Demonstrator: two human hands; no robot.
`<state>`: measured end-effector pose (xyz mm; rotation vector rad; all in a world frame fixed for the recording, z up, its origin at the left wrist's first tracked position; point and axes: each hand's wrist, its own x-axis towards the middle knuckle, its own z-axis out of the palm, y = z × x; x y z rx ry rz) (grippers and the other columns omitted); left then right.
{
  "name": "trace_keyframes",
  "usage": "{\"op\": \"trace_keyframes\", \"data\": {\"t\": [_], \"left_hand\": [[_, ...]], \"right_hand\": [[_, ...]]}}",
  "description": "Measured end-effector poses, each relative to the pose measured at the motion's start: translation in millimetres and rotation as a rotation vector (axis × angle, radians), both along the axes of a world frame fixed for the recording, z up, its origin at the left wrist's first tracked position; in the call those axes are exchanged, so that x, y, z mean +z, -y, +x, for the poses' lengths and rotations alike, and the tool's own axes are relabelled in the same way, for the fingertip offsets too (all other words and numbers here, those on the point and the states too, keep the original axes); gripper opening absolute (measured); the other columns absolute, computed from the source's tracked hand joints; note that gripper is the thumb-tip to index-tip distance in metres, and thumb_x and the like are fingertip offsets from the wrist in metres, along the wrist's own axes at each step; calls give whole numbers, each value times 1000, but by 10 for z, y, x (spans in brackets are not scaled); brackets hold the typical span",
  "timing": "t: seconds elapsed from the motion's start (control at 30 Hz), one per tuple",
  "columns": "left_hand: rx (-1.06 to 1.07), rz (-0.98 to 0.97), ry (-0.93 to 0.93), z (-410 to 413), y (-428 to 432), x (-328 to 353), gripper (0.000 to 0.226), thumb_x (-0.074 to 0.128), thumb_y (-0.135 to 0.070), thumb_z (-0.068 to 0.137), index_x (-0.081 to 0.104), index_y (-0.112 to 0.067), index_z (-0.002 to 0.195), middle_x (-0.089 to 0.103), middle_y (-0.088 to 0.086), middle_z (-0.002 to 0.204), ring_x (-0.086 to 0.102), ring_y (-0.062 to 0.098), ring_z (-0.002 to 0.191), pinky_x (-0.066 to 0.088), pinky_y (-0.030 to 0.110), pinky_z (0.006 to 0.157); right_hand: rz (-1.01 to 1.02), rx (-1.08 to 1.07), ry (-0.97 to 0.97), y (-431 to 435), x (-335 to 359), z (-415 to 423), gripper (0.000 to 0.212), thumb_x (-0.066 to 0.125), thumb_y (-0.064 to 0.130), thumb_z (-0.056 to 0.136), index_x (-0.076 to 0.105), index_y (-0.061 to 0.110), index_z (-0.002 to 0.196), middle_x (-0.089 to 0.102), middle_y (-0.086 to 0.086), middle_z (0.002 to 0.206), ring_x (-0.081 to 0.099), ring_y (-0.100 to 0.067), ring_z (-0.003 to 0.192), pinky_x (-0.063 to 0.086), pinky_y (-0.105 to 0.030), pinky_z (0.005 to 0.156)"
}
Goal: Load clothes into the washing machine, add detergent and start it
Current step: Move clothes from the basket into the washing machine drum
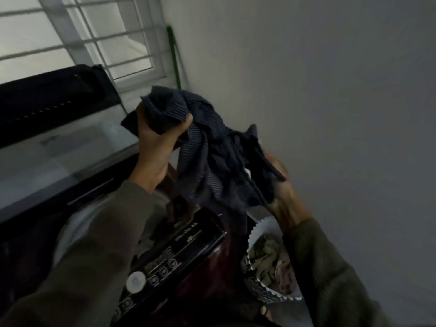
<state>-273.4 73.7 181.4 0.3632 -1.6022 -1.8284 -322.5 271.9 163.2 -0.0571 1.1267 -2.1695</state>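
Two hands hold a dark navy pinstriped garment in the air above the front edge of a top-loading washing machine. The left hand clenches one bunched end high up. The right hand, lower and blurred, grasps the other end with its fingers buried in the folds. The cloth's long axis runs on a diagonal from upper left down to lower right, sagging between the two grips. A loose tail hangs down over the corner of the control panel.

The machine's dark lid stands raised at the left, below a barred window. The tub's pale rim shows beside the left sleeve, which covers most of the opening. A bare white wall closes off the right side and meets the window wall in a corner, where a green pole leans.

Just beside the machine's maroon front, near the right wrist, sits a laundry basket with a white scalloped rim. It holds crumpled pale clothes.

Pale lettering and a row of round buttons cross the panel, next to one white round button. The writing is too blurred to read.
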Motion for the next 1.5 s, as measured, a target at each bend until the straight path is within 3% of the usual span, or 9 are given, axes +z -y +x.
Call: {"op": "trace_keyframes", "data": {"t": [0.13,0.23,0.43,0.7,0.87,1.03,1.2,1.37,1.5], "left_hand": [[91,-97,158,339,216,-76,127,80,-72,48,29,-15,150,48,5,145,51,17,130,43,44,110],[-27,91,219,630,473,-195,166,69,-94,15,16,-23,156,36,1,155,41,20,141,36,48,115],[245,-186,113,1043,829,-340,133,96,-13,52,2,-25,146,47,-12,130,55,-11,113,50,17,93],[534,112,107,1351,1244,-598,90,86,-17,71,32,-27,143,57,-5,134,60,10,117,54,37,97],[480,476,69,1532,1437,-825,30,62,4,86,61,2,116,70,14,111,70,27,93,61,32,67],[311,617,99,1690,1463,-1056,58,75,-12,79,58,-19,134,65,12,128,65,33,113,53,54,94],[51,430,273,1869,1391,-1068,36,71,-20,89,64,-37,120,69,2,123,66,24,112,53,45,96],[-46,157,845,2179,1656,-883,55,57,-83,69,56,-53,116,64,-2,86,54,11,73,50,29,75],[-110,294,827,2282,1886,-1024,90,39,-90,67,46,-39,141,55,1,137,47,31,130,38,53,109]], "right_hand": [[-226,142,27,705,336,166,40,44,26,100,59,0,126,62,-18,130,62,-24,113,50,-35,101],[-160,201,-125,1127,426,273,45,41,23,104,47,-6,138,54,-22,138,54,-34,124,42,-45,110],[35,415,-400,1697,533,588,41,51,25,101,57,-6,127,66,-18,120,64,-31,110,52,-39,99],[302,262,-1095,2171,269,949,20,58,26,98,67,18,82,67,12,79,62,-2,75,48,-22,72],[158,111,-505,2252,-468,1152,44,72,41,87,57,29,126,67,5,121,64,-10,112,54,-32,94],[-64,451,-4,2370,-951,1328,80,69,59,82,40,22,148,54,-9,143,53,-26,131,41,-47,110],[-35,459,17,2398,-1017,1437,63,74,37,78,58,7,131,65,-15,128,62,-30,119,49,-43,102],[-47,475,20,2442,-1103,1201,69,81,33,78,55,6,136,57,-18,137,55,-36,127,40,-51,110],[-67,532,12,2479,-1049,1038,70,80,27,75,54,5,136,59,-17,136,59,-32,122,54,-41,96]]}}
